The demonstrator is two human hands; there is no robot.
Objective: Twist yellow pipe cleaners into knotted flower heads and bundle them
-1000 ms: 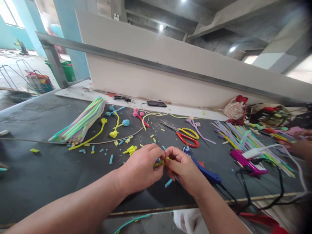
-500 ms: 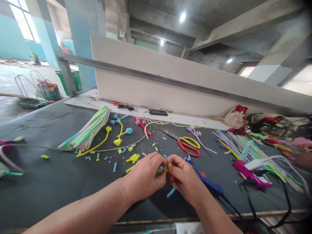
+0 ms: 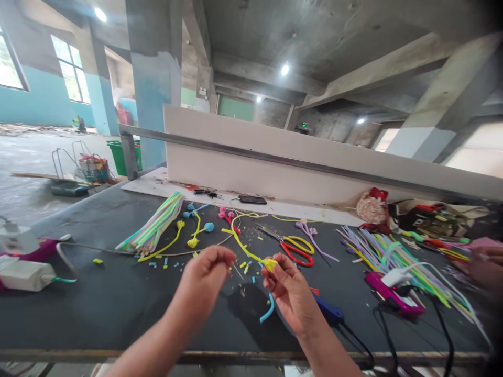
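Observation:
My right hand [image 3: 290,293] pinches the bunched yellow head of a pipe-cleaner flower [image 3: 270,265] between thumb and fingers. Its yellow stem runs up and left from the head, away from my hand. To the left, my left hand [image 3: 206,280] is apart from the flower, its fingers curled together; whether anything small is in them is hidden. Below the flower lies a short bent blue piece [image 3: 268,310]. A blue corded tool [image 3: 330,311] rests partly behind my right wrist. Scissors with red and yellow handles [image 3: 297,252] lie open beyond my right hand.
Bundles of pastel pipe cleaners lie left [image 3: 155,226] and right [image 3: 396,256]. Finished-looking blue [image 3: 209,226], pink [image 3: 227,213] and purple [image 3: 304,226] flowers lie beyond. Magenta power strips [image 3: 395,298] with cords stand at both sides. A person's hand [image 3: 489,262] shows far right.
My hands were together over a yellow piece; now they are apart, the left moved left. The yellow flower has come up into view in my right hand. The camera view has shifted.

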